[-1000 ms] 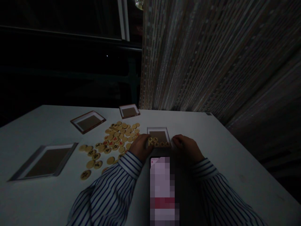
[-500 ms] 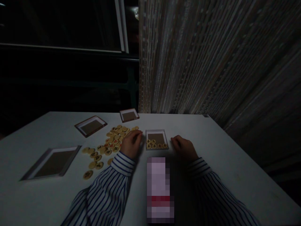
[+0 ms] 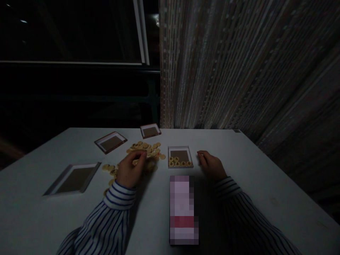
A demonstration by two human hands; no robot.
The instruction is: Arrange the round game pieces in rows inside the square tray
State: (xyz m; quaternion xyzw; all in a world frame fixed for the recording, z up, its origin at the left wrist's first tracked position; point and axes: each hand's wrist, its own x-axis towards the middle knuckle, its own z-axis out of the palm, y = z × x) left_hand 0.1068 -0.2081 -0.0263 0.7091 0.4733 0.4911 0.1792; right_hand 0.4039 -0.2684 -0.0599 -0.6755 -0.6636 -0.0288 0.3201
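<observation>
Cream discs (image 3: 145,148) lying in loose pile nr tabletop (image 3: 239,184) far edge, too many to count; ~5 sitting in centre tray (image 3: 179,154), 3 other trays (image 3: 71,179) showing brown bases. L hand (image 3: 130,168) hovering at pile, fingers bent, grip unclear; R hand (image 3: 211,165) resting beside tray, fingers released.

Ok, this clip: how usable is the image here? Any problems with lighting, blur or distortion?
In the head view, the light is dim and the background is nearly black; the round game pieces near the left hand look soft, with markings hard to read; a pixelated block hides whatever lies there; the white table looks stretched towards the frame edges.
</observation>
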